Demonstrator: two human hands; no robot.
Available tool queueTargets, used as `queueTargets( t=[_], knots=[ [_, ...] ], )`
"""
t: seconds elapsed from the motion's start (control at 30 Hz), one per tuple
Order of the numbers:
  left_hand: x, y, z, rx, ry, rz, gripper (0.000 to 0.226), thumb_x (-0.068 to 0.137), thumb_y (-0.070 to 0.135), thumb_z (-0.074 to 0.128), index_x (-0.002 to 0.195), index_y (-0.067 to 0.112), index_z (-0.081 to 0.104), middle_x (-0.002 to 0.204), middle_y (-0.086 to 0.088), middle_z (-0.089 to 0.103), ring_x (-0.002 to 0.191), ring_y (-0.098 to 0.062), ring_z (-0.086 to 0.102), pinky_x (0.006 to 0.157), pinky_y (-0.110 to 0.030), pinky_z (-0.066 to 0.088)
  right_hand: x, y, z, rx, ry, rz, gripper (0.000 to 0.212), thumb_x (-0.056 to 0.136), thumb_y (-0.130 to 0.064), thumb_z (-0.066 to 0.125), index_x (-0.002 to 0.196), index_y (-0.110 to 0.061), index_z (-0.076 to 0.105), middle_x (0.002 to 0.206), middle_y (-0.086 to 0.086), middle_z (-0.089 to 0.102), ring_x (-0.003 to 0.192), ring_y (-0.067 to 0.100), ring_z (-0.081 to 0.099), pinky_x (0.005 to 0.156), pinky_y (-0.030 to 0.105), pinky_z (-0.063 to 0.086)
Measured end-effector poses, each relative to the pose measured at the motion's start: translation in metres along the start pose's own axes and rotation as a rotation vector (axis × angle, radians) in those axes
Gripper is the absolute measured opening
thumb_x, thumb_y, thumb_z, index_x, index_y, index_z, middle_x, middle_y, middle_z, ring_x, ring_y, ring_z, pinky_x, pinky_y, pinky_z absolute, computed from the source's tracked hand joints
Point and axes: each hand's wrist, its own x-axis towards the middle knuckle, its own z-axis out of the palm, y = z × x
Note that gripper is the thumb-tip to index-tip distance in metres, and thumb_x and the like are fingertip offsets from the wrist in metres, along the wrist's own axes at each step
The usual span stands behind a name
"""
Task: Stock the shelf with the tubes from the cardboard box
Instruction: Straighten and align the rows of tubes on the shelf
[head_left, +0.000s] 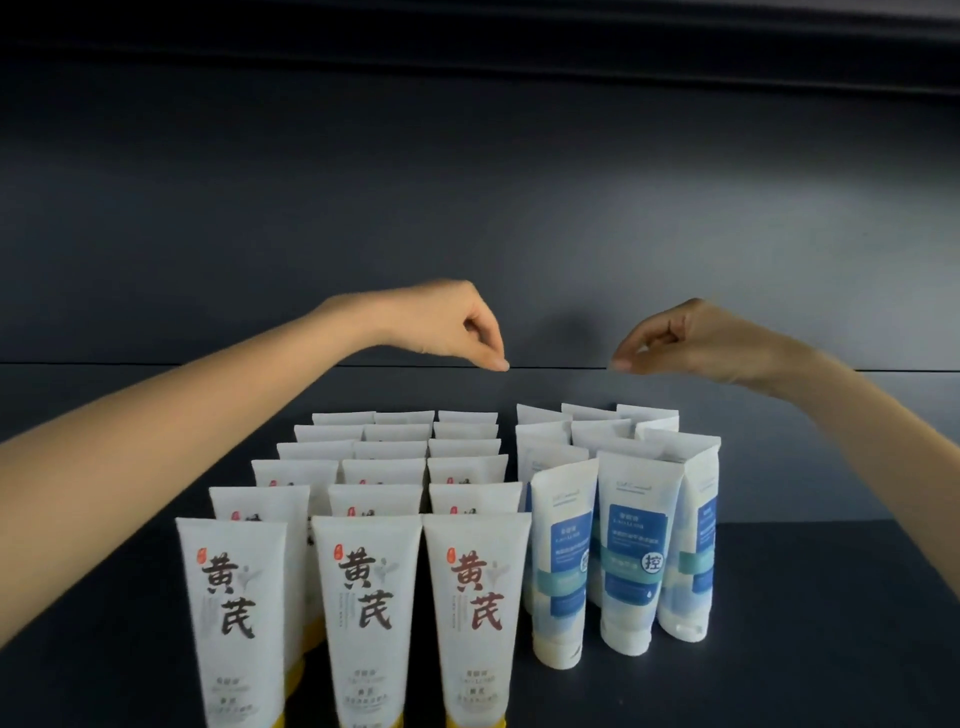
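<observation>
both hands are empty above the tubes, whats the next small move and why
Probably lower the right hand to straighten the blue tubes: they lean and stand unevenly, while the yellow-capped tubes stand in neat rows. Both it and the left hand hover with curled fingers, holding nothing.

Smooth white plastic tubes (475, 613) with a soft sheen stand on the shelf's (810, 597) matt dark surface.

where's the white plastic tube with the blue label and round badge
The badged tube stands right of centre in the head view, middle of the front row of blue-label tubes on the dark shelf.
</observation>
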Motion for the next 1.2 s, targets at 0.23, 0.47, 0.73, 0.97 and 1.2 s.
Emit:
queueTargets(
  t=[0.23,0.47,0.73,0.97,1.2],
  knots=[
    [0.054,0.008,0.032,0.153,-0.083,0.012,0.018,0.081,0.039,0.069,0.095,0.028,0.071,0.041,0.017,0.043,0.045,0.002,0.041,0.054,-0.026,0.028,0.033,0.034,0.010,-0.116,-0.163,0.027,0.012,0.081,-0.031,0.073,0.089,-0.021,0.075,0.082,-0.015,0.071,0.079,-0.002,0.061,0.076,0.014,0.045],
    [0.066,0.008,0.060,0.261,-0.072,0.015,0.026,0.081,0.046,0.067,0.104,0.033,0.069,0.049,0.016,0.041,0.049,0.002,0.043,0.052,-0.023,0.028,0.048,0.057,0.022,-0.103,-0.272,0.047,0.014,0.079,-0.028,0.075,0.091,-0.021,0.075,0.093,-0.006,0.074,0.087,0.002,0.064,0.083,0.018,0.047],
    [0.067,-0.008,0.073,0.258,-0.111,0.007,0.019,0.084,0.045,0.063,0.077,0.028,0.068,0.041,0.016,0.041,0.049,0.001,0.041,0.053,-0.024,0.029,0.049,0.069,0.025,-0.132,-0.349,0.010,0.004,0.082,-0.024,0.073,0.082,-0.028,0.073,0.094,0.006,0.073,0.077,0.005,0.061,0.079,0.027,0.050],
    [0.069,-0.013,0.073,0.240,-0.107,-0.006,0.021,0.082,0.044,0.066,0.067,0.028,0.064,0.044,0.011,0.039,0.050,-0.002,0.040,0.054,-0.025,0.030,0.044,0.078,0.025,-0.063,-0.303,-0.028,0.011,0.084,-0.017,0.070,0.080,-0.027,0.073,0.093,0.010,0.073,0.082,0.024,0.064,0.080,0.033,0.052],
    [0.070,-0.013,0.075,0.275,-0.069,-0.023,0.022,0.080,0.046,0.067,0.067,0.029,0.065,0.061,0.002,0.050,0.059,-0.008,0.045,0.054,-0.025,0.029,0.044,0.081,0.029,-0.023,-0.246,-0.017,0.013,0.083,-0.016,0.071,0.078,-0.028,0.071,0.092,0.007,0.074,0.079,0.012,0.067,0.072,0.012,0.048]
  ],
)
